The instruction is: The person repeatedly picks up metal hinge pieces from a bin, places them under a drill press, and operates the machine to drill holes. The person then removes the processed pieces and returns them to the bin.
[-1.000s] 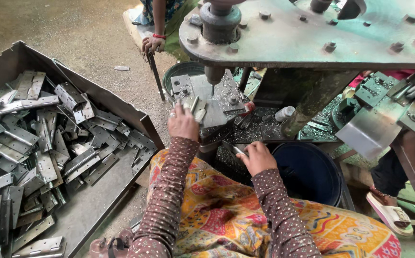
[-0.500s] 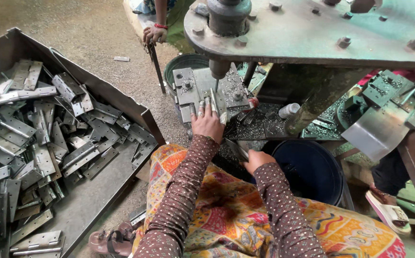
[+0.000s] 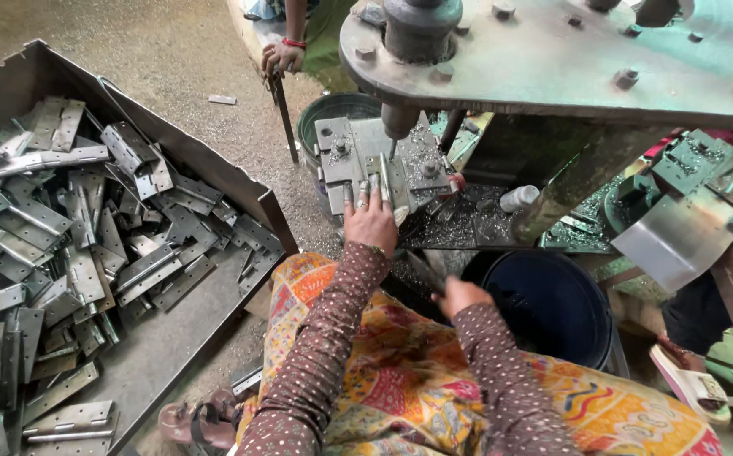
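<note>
Grey steel hinge plate pinned on the press's metal fixture block.
Left hand holds it, fingers spread flat; right hand is fisted near the dark blue round tub, its contents unclear.

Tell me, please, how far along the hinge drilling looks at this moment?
Done: nothing finished can be told apart. In hand: the left hand presses a hinge piece onto the jig under the drill bit; the right hand rests near the dark bucket. Left: a metal tray heaped with hinges.
</note>
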